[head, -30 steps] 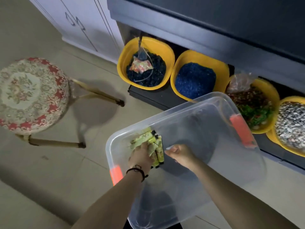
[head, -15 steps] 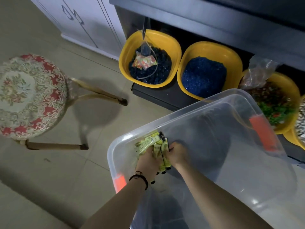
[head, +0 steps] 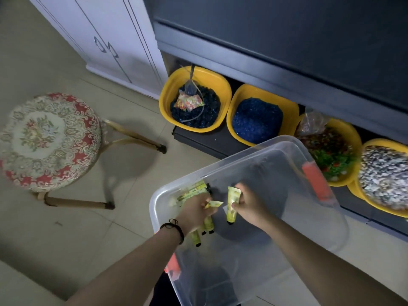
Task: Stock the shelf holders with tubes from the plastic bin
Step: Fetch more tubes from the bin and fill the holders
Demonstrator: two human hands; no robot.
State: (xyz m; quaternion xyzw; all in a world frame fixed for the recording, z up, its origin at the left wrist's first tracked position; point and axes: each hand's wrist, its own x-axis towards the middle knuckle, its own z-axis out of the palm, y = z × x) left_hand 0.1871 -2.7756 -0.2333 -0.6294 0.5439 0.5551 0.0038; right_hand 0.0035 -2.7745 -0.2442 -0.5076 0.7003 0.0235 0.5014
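Beige floor tiles (head: 66, 239) are seen at the left of the frame, where a round stool with a floral red-and-cream cushion (head: 44, 140) is placed. A row of yellow plastic bowls (head: 212, 74) is lined up on a dark low shelf (head: 198, 138) at the upper right. At lower centre, inside a clear plastic bin with orange latches (head: 313, 228), a bunch of yellow-green tubes (head: 192, 192) is gripped by the left hand (head: 194, 208), and a single yellow-green tube (head: 232, 204) is held in the curled right hand (head: 249, 206).

the right half of the plastic bin (head: 223, 167) at lower centre offers free passage, as does the floor (head: 132, 217) left of it, while the stool (head: 48, 140) at left, the yellow bowls (head: 220, 82) and the overhanging dark shelf (head: 265, 69) at upper right block the way.
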